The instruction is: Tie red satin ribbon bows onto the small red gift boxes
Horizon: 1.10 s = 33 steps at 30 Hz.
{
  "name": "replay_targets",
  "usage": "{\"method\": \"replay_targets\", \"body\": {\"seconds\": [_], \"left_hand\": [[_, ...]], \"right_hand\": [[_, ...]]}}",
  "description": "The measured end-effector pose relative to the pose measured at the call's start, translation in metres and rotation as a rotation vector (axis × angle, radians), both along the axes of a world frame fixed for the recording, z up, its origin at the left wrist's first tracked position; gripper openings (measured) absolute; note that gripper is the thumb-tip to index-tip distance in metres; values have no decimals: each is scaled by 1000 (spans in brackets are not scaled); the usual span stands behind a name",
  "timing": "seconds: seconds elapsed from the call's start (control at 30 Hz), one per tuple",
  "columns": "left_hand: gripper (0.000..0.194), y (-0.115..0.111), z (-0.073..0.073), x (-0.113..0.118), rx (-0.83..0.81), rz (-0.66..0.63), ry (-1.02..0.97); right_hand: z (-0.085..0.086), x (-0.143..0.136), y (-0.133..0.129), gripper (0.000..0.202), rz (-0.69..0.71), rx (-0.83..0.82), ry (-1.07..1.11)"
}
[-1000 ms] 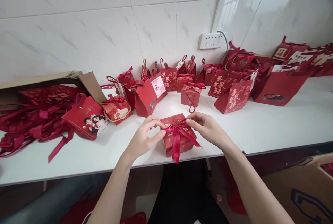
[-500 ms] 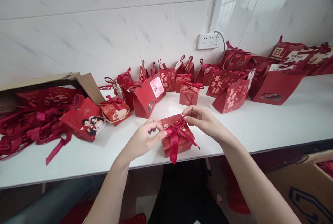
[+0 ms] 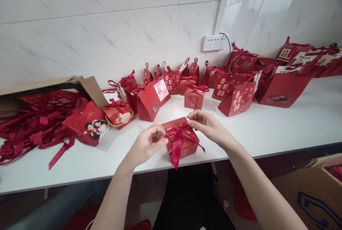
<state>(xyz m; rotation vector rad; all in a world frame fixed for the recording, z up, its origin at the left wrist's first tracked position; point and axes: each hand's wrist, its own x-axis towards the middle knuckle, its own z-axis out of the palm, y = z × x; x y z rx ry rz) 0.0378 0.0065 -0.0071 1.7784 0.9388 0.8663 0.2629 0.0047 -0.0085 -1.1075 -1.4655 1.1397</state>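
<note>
Drawn slightly leftward since the earlier frame: the front tail of a glossy crimson satin ribbon [image 3: 176,151], bowed over a red, gold-printed cardboard box [image 3: 189,150] near the front edge of the white tabletop [image 3: 92,167]. Shows left hand [image 3: 143,147] pinching one loop, right hand [image 3: 210,126] pinching the other. Could, by judgement, loosen or skew the bow under uneven pulling, or slide the box towards the tabletop's front edge under a hard tug.
</note>
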Motion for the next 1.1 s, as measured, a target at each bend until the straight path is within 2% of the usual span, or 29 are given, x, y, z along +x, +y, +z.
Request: {"method": "replay_targets", "body": {"seconds": [0.1,0.23,0.37,0.5,0.7,0.9,1.1], "left_hand": [[18,-1,-1,5,33,78,-51],[21,-1,-2,14,-194,120,-191],[21,1,-3,19,-364,69,-286],[20,3,-3,21,-430,29,-389],[16,3,-2,18,-509,-70,-439],[20,2,-3,16,-509,-66,-490],[27,2,-1,7,-349,-29,-309]], "right_hand": [[-2,0,-1,24,8,7,4],[-5,1,0,23,14,10,12],[-8,1,3,22,11,13,22],[-10,2,3,22,-2,-11,21],[-14,2,4,21,2,-15,32],[-15,2,5,20,18,-20,35],[-13,3,3,20,5,-30,34]]}}
